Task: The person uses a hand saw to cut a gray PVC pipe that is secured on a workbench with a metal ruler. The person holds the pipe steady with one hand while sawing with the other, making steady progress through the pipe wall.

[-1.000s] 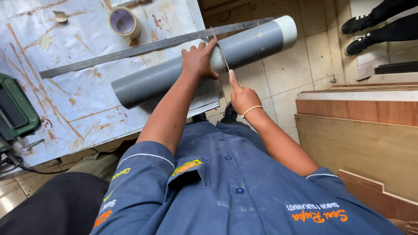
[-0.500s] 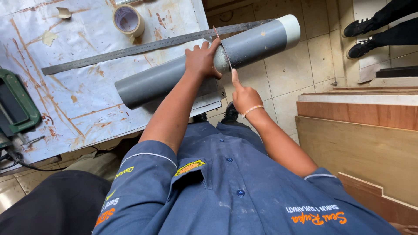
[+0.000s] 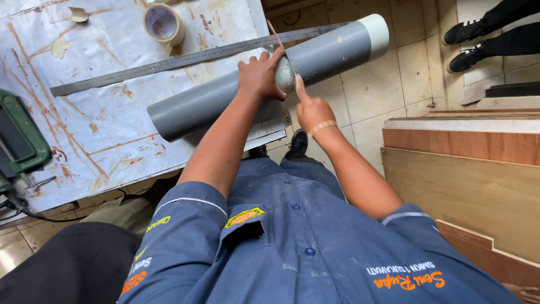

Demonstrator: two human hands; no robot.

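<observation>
A long grey pipe point(image 3: 214, 101) with a white end cap point(image 3: 376, 34) lies slanted over the corner of a stained white table point(image 3: 101, 129), its capped end hanging out over the floor. My left hand point(image 3: 259, 76) grips the pipe at its middle from above. A thin brownish strip point(image 3: 275, 35) runs around the pipe just beside that hand. My right hand point(image 3: 312, 110) is under the pipe's near side, its index finger pressed up against the pipe where the strip comes down and pinching the strip's lower end.
A long steel ruler point(image 3: 169, 62) lies behind the pipe, a roll of tape point(image 3: 162, 23) beyond it. A green tool point(image 3: 19, 135) with a cable sits at the table's left edge. Plywood boards point(image 3: 467, 186) are stacked at right. Another person's black shoes point(image 3: 467, 42) stand on the tiled floor.
My hands stay in the same place on the pipe. My right index finger has slid a little up along the pipe's side.
</observation>
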